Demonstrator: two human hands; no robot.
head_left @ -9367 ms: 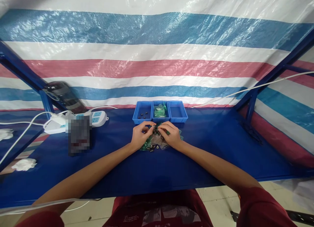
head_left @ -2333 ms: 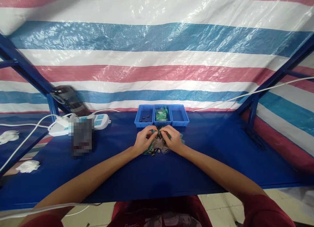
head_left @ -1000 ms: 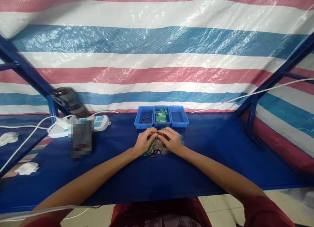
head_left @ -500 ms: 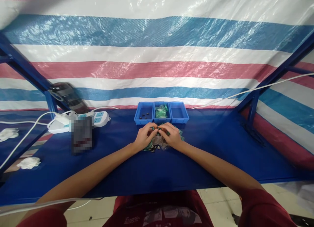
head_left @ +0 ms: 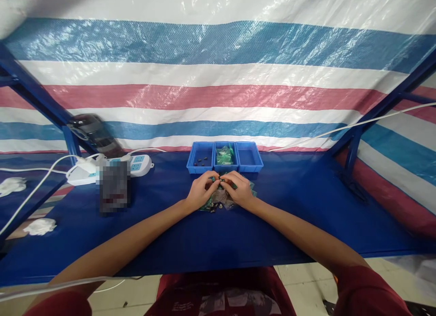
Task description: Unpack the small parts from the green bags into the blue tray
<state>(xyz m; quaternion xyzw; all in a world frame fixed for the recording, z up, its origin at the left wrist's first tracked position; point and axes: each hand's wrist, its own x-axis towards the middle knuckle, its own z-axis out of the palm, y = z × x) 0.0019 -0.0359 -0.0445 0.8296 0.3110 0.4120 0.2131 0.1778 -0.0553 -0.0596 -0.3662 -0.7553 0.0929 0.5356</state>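
Small dark piece [head_left: 220, 179], its details too tiny to make out, sits above the blue table [head_left: 218, 243], pinched between the fingertips of the left hand [head_left: 201, 191] and the right hand [head_left: 241, 189], which nearly touch. Beneath and between the hands lie a clear plastic bag [head_left: 222, 197] and green packets [head_left: 252, 186], with loose metal parts [head_left: 213, 209] at the near edge. Just beyond stand three blue bins side by side: the left bin [head_left: 200, 170] holds a few small dark parts, the middle bin [head_left: 226, 168] green packaging, and the right bin [head_left: 251, 168] adjoins it. A white power strip [head_left: 141, 166] lies well to the left.
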